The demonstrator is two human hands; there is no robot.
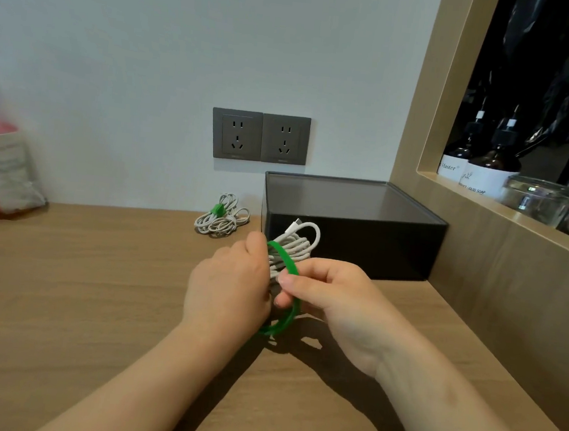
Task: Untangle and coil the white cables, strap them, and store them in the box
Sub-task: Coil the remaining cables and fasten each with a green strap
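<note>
White cable (292,247) is bunched into a coil and held up off the wooden table (98,285), right in front of the black box (354,228). One plug end sticks up out of the top of the coil. The left hand (230,293) has its fingers curled round the coil, gripping it. The right hand (334,298) is pinching a green strap (289,264) between thumb and forefinger. The strap arcs over the coil and then hangs down in a loop below both hands.

The box sits at the back right corner, against the wall. A second cable bundle (221,215), with its own green tie round it, lies on the table just left of the box. Two grey wall sockets (259,137) are above that. There's a blurry plastic bag (1,170) far left, and some brown bottles (494,165) and a glass jar (535,199) on the shelf to the right.
</note>
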